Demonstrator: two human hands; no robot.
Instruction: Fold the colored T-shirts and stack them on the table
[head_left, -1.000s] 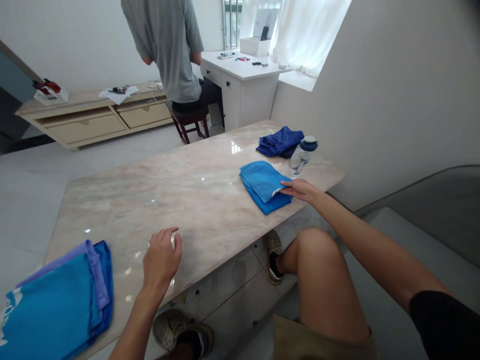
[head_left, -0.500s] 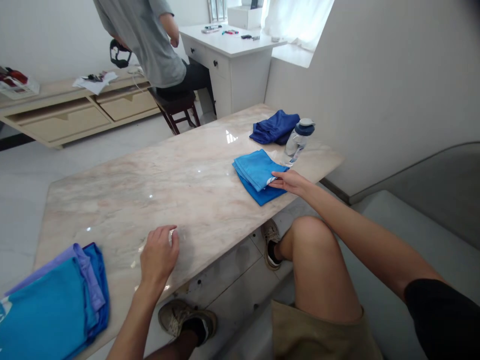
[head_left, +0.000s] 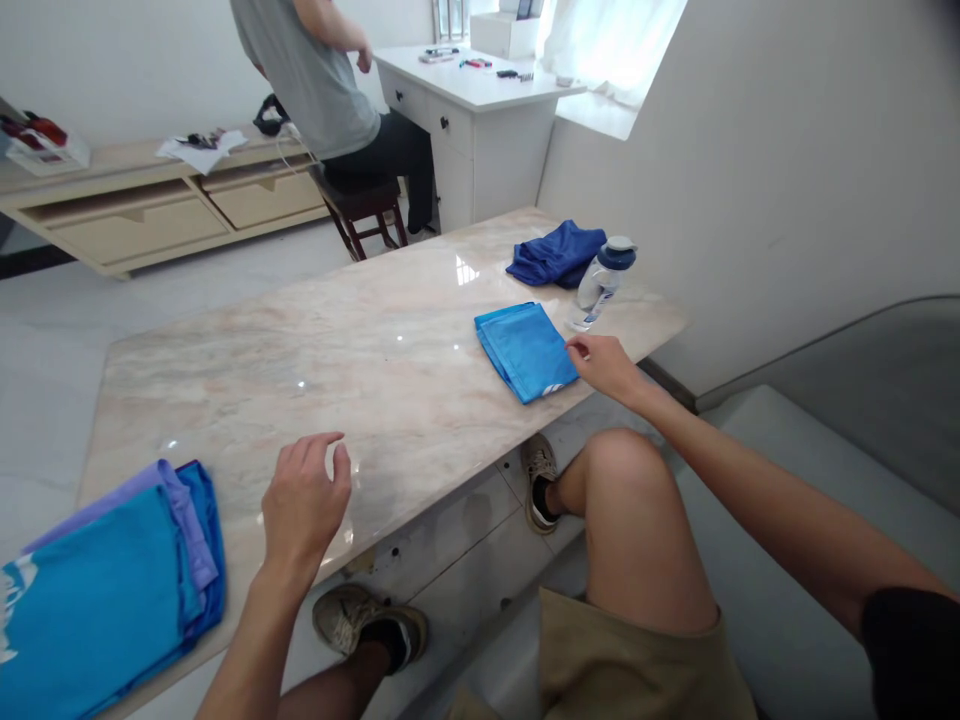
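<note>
A folded blue cloth [head_left: 526, 350] with a small white print lies on the marble-look table. My right hand [head_left: 604, 365] is at its right edge, fingers loosely curled; the cloth lies flat and does not appear gripped. My left hand [head_left: 306, 495] hovers over the near side of the table, empty, thumb apart from the fingers. Left of it lies a stack of folded cloths, with a blue cloth [head_left: 94, 600] bearing a white print on top and a purple cloth [head_left: 191, 535] showing beneath.
A clear bottle [head_left: 596, 290] with a dark blue cap stands just behind the folded cloth, beside a crumpled navy cloth [head_left: 559, 252]. Beyond the table [head_left: 360, 350], a person [head_left: 322, 90] sits on a stool at a white desk [head_left: 502, 130]. A low cabinet [head_left: 142, 230] stands at back left.
The upper layer of the blue cloth has come down flat, and my right hand has let go of it and drawn slightly right. My left hand has lifted a little, its thumb spread wider.
</note>
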